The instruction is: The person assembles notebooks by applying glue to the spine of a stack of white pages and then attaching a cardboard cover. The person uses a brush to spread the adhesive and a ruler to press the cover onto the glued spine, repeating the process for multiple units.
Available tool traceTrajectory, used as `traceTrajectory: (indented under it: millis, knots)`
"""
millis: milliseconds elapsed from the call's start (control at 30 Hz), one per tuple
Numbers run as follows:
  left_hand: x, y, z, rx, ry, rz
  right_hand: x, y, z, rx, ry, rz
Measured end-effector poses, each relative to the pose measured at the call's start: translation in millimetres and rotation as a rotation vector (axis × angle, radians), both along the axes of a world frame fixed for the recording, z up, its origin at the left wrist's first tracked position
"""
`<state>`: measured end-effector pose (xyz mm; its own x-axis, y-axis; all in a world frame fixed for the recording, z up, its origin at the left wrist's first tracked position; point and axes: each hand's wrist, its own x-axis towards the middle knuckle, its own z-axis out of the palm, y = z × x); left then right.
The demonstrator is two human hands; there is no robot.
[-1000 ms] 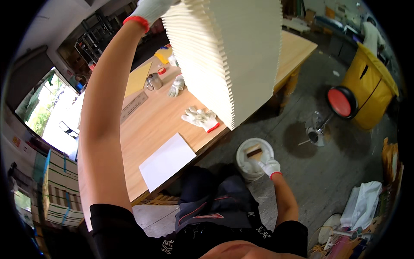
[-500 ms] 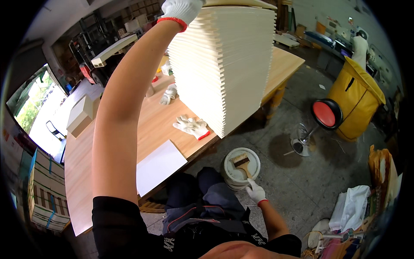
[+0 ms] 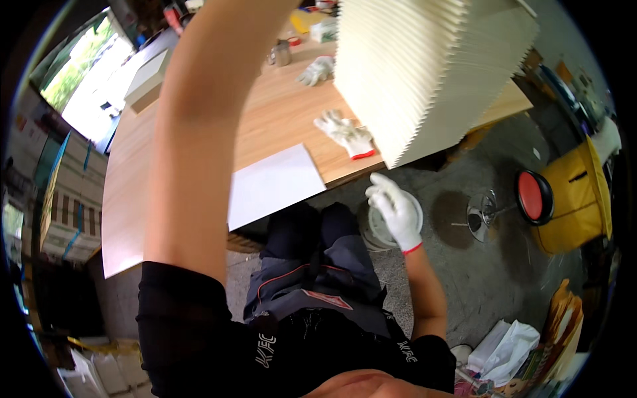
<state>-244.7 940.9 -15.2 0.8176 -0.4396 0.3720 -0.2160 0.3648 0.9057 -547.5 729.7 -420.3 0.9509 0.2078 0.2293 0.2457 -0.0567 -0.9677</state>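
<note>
My left arm reaches up past the top edge of the picture, so the left hand is out of sight. My right hand, in a white glove with a red cuff, hangs over a white bucket on the floor, fingers stretched out and nothing visible in them. The brush that lay across the bucket cannot be seen; the hand covers much of the opening. Just beyond stands a tall stack of cream-coloured boards or sheets at the table's edge. A flat white sheet lies on the wooden table.
Loose work gloves lie beside the stack, with another glove farther back. A pale block rests at the table's far left. On the right are a red-seated stool and a yellow bag; strapped packs stand left.
My right hand has come away from the brush handle and risen over the bucket. The left hand has passed out of the top of view, and the whole view has shifted.
</note>
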Motion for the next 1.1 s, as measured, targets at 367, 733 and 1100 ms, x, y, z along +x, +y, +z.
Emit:
traceTrajectory:
  millis: [367, 733, 1100]
  knots:
    - [-228.5, 257.0, -192.3, 0.069, 0.194, 0.698, 155.8, 69.2, 141.7, 0.471, 0.34, 0.418]
    - [-302.7, 280.8, -430.0, 0.378, 0.605, 0.893, 252.2, 156.6, -65.7, -0.244, 0.554, 0.171]
    - [-318.3, 260.4, -407.3, 1.16, 0.371, 1.055, 190.1, 166.0, -3.7, -0.899, -0.01, 0.111]
